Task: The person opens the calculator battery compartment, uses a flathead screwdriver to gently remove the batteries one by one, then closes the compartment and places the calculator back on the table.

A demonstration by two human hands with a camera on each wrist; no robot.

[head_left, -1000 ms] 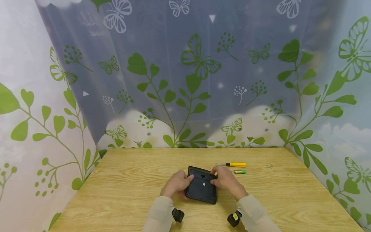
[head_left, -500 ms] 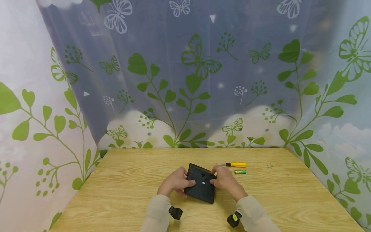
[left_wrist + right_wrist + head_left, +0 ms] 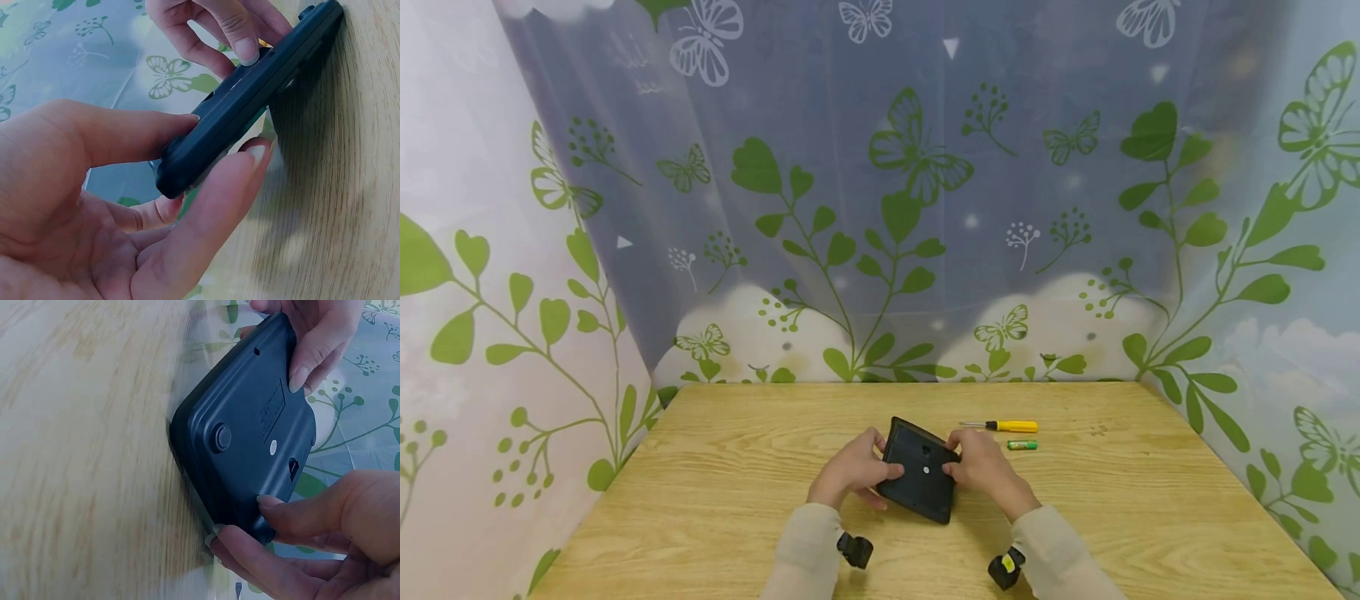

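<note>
A black calculator [image 3: 917, 492], its back facing up, is tilted above the wooden table. My left hand [image 3: 850, 472] grips its left side, thumb on the back and fingers beneath; the left wrist view shows this edge-on. At the upper right corner, my right hand [image 3: 987, 468] pinches the casing between thumb and fingers. The right wrist view shows a round rubber foot [image 3: 221, 437], a small white sticker [image 3: 273, 447] and a notched slot [image 3: 294, 469] on the back. Its front is hidden.
Behind my right hand lie a yellow-handled screwdriver [image 3: 1015, 427] and a green battery [image 3: 1022, 445]. Farther right are several tiny screw-like bits [image 3: 1098, 430]. A patterned curtain [image 3: 820, 250] hangs at the table's [image 3: 737, 467] back edge.
The calculator has turned slightly clockwise, its upper left corner rising and its lower end shifting left. My left hand moved a little left and up with it; the right hand stayed nearly still.
</note>
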